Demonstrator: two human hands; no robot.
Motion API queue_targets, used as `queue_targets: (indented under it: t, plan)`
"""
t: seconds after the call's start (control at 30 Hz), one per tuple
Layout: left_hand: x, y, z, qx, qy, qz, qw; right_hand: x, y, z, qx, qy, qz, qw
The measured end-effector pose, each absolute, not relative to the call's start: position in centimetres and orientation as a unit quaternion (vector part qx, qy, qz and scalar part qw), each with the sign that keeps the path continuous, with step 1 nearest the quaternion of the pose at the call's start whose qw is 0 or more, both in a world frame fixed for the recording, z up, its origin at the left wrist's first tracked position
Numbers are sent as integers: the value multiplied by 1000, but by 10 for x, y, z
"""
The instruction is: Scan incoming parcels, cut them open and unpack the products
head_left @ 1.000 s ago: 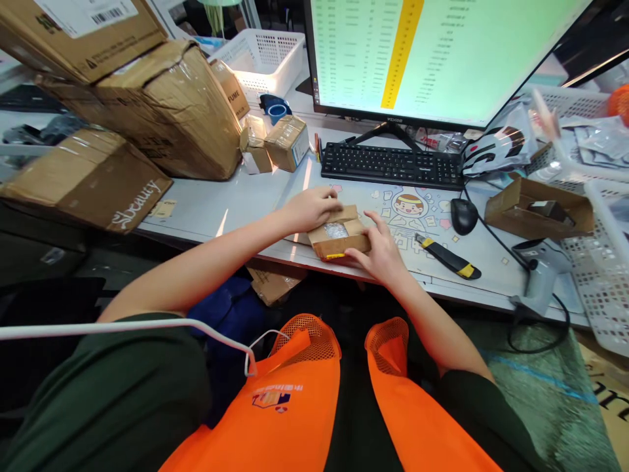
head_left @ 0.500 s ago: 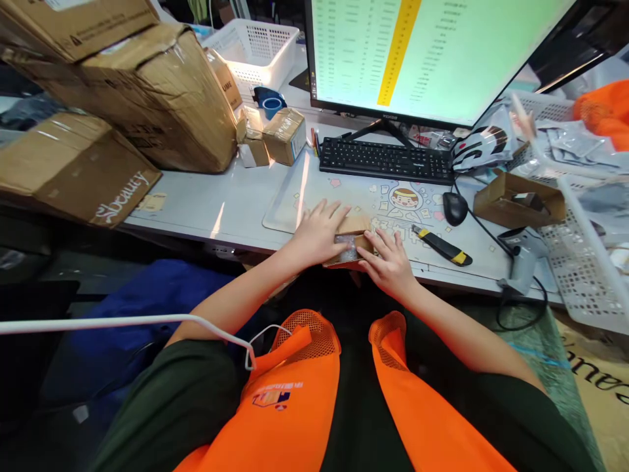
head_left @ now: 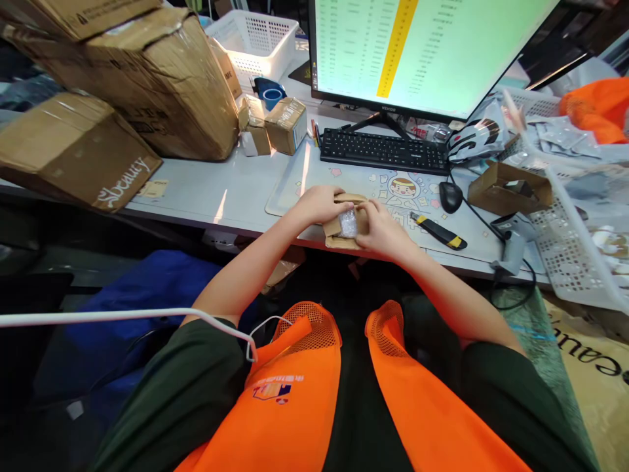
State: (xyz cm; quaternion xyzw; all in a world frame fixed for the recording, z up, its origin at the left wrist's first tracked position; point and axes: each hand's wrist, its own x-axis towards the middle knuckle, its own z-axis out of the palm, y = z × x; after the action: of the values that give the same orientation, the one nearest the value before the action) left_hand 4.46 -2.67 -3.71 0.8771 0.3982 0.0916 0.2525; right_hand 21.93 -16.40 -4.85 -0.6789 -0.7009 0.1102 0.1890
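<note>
A small open cardboard box [head_left: 339, 229] sits at the near edge of the desk, tipped toward me, with a clear plastic-wrapped item [head_left: 348, 223] showing inside. My left hand [head_left: 319, 203] curls over the box's left side and top flap. My right hand [head_left: 381, 226] grips its right side, thumb near the wrapped item. Both hands are closed on the box.
A yellow-and-black utility knife [head_left: 439, 231], a mouse [head_left: 449, 196] and a keyboard [head_left: 384, 149] lie on the desk mat. Large cardboard boxes [head_left: 162, 78] are stacked at the left. A barcode scanner [head_left: 511, 242], white baskets [head_left: 574, 262] and an open brown box [head_left: 508, 187] stand at the right.
The small box has been lifted and tilted toward me at the desk edge. My left hand went from flat on top to curled round it, and my right hand closed on its side.
</note>
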Motion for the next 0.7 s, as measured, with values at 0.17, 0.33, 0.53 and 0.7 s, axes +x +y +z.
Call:
queue_targets:
  t: [0.17,0.33,0.53,0.7]
  plan:
    - [27,-27,-50,874,371,174,262,222,-146,-38,-650,-728,122,181]
    - [10,-28,-69,839,398,250,276,258,-148,-59,-671,-660,179,286]
    - [8,-36,-74,824,388,264,317,268,-150,-47,-589,-759,98,258]
    - [19,-53,-60,839,372,258,304,223,-147,-31,-513,-842,47,162]
